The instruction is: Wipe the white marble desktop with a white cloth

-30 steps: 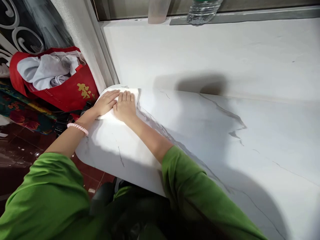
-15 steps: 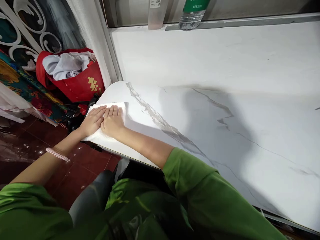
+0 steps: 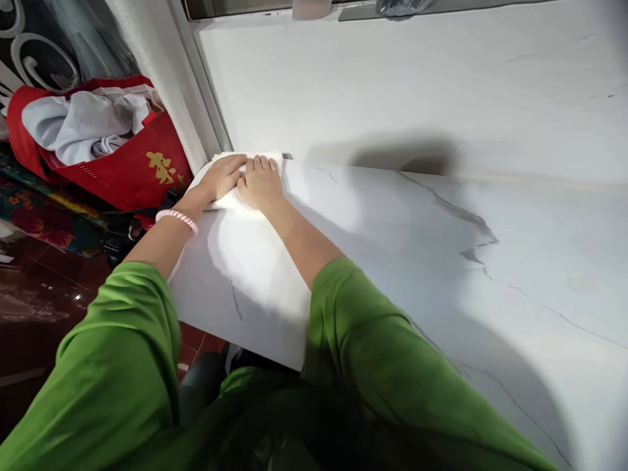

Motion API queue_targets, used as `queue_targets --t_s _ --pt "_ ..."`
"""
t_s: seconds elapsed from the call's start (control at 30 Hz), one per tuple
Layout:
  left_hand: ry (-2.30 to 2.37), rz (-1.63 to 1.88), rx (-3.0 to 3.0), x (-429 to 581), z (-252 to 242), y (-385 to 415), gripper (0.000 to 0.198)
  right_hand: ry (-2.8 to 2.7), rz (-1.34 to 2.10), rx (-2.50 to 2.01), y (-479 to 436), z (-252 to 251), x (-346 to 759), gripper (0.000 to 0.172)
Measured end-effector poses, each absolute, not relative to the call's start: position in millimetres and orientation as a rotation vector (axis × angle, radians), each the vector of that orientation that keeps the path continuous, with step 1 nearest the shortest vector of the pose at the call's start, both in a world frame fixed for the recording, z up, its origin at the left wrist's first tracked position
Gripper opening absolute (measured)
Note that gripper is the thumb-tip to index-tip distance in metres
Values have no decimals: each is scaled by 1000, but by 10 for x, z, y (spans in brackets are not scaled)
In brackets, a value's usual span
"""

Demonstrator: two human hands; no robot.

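Note:
Both palms press a folded white cloth (image 3: 241, 202) against the far left corner of a white marble-patterned table (image 3: 422, 261). My left hand (image 3: 222, 176) lies flat on the cloth's left part with its fingers stretched out; a pink coiled band (image 3: 177, 220) circles that wrist. Beside it, my right hand (image 3: 261, 184) rests flat on the right part, its fingers straight and pointing away from me. The two hands touch or nearly touch at the thumbs. Much of the cloth is covered by them.
A white wall panel (image 3: 392, 85) rises behind the table. Left of the table stands a red bag (image 3: 122, 167) stuffed with pale fabric (image 3: 93, 124), near a white curtain (image 3: 152, 65). The bottoms of a cup (image 3: 312, 9) and a clear bottle (image 3: 402, 6) show on the ledge above.
Both hands have slid the cloth away from the table's near left edge to its back left corner, by the wall. The view has tilted down and shifted.

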State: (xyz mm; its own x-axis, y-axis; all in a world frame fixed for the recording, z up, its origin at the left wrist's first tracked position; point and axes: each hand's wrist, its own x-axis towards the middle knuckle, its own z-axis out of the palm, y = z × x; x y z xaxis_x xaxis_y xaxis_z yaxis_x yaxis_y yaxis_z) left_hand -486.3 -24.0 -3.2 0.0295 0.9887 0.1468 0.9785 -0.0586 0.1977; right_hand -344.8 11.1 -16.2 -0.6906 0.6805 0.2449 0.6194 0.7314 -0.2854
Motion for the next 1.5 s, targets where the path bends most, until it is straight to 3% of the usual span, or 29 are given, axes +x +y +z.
queue_targets --t_s 0.17,0.33,0.77,0.9,1.07,1.5 --pt "2141 408 2211 -4773 -61 76 49 -2565 233 -984 447 -296 -3420 59" --pt "2194 359 2208 -4640 -85 -138 52 -2543 242 -896 335 -327 -3280 59" --pt "2213 326 2240 -3239 18 -2213 52 -2655 200 -689 -1537 -158 -1812 63" --pt "2120 301 2282 -2917 66 -2493 52 -2633 145 -617 -1802 -187 -1451 63" --pt "1996 264 2343 -3034 102 -2113 53 -2654 127 -742 -1570 -211 -1511 65" --pt "2027 497 2269 -3551 -17 126 51 -2571 127 -1024 432 -161 -2166 56"
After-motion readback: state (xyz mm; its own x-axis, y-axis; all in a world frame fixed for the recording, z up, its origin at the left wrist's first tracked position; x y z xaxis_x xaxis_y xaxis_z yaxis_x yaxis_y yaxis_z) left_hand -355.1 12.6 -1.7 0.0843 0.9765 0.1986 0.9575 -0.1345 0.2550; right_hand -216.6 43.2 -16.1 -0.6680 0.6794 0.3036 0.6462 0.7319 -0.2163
